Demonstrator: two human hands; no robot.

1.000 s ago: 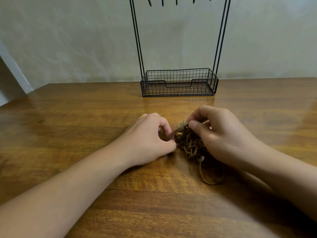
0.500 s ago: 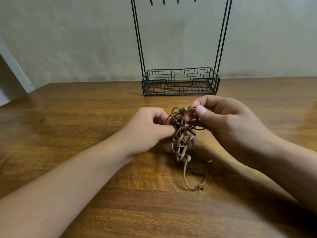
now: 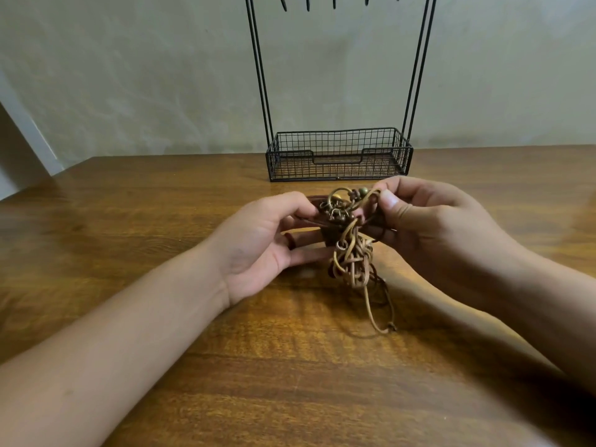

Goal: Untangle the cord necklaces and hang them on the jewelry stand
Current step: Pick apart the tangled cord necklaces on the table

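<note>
A tangled bundle of brown cord necklaces (image 3: 351, 250) with small metal beads and rings hangs between my hands above the wooden table. My left hand (image 3: 261, 243) is turned palm-up and grips the bundle's left side, thumb on top. My right hand (image 3: 429, 221) pinches cords at the top right of the tangle. Loose cord ends trail down to the tabletop. The black wire jewelry stand (image 3: 338, 156) stands behind the hands, with a mesh basket at its base, two pairs of tall uprights and hooks at the top edge of the view.
The wooden table (image 3: 129, 237) stretches to both sides and toward me. A pale wall runs right behind the stand. The table's back left corner lies at the far left.
Both hands have lifted the tangle off the table. My left hand has rolled palm-up and the bundle hangs lower and looser between the hands.
</note>
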